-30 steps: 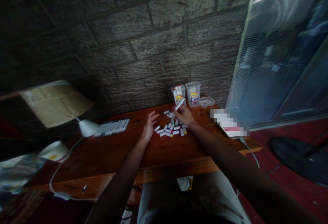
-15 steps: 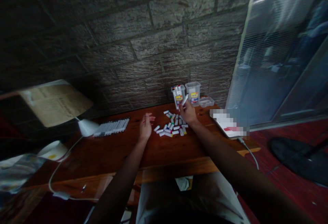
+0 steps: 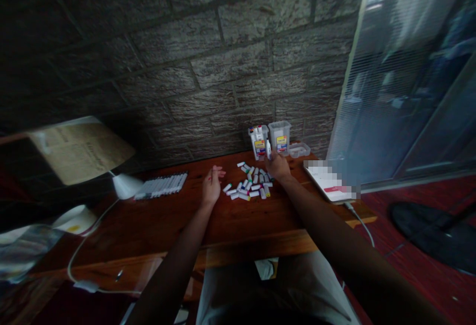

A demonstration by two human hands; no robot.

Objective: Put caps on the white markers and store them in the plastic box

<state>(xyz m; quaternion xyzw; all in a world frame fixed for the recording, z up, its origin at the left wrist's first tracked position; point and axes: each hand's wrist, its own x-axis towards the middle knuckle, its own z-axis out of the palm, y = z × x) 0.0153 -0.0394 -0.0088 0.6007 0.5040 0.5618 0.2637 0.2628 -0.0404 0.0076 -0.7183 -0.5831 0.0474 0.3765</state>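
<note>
My right hand [image 3: 278, 167] grips a white marker [image 3: 268, 150], held nearly upright in front of two clear plastic tubs. The left tub [image 3: 259, 152] has several white markers with coloured ends sticking out of its top. A second tub [image 3: 280, 136] with a yellow label stands beside it; its contents are hard to make out. Below my right hand lies a loose pile of short white marker caps [image 3: 255, 187] with coloured ends. At the pile's left, my left hand [image 3: 212, 184] hovers over or rests on the table with fingers apart, holding nothing.
A row of white markers [image 3: 161, 186] lies on the wooden table [image 3: 156, 226] at left, near a lamp [image 3: 85, 151] and a paper bowl [image 3: 77, 219]. A clear shallow lid or tray [image 3: 299, 150] sits right of the tubs. A partly blurred-out white device [image 3: 329, 181] with a cable is farther right.
My right hand has shifted slightly down and turned, bringing the marker from a slant to nearly upright. My left hand stays about where it was.
</note>
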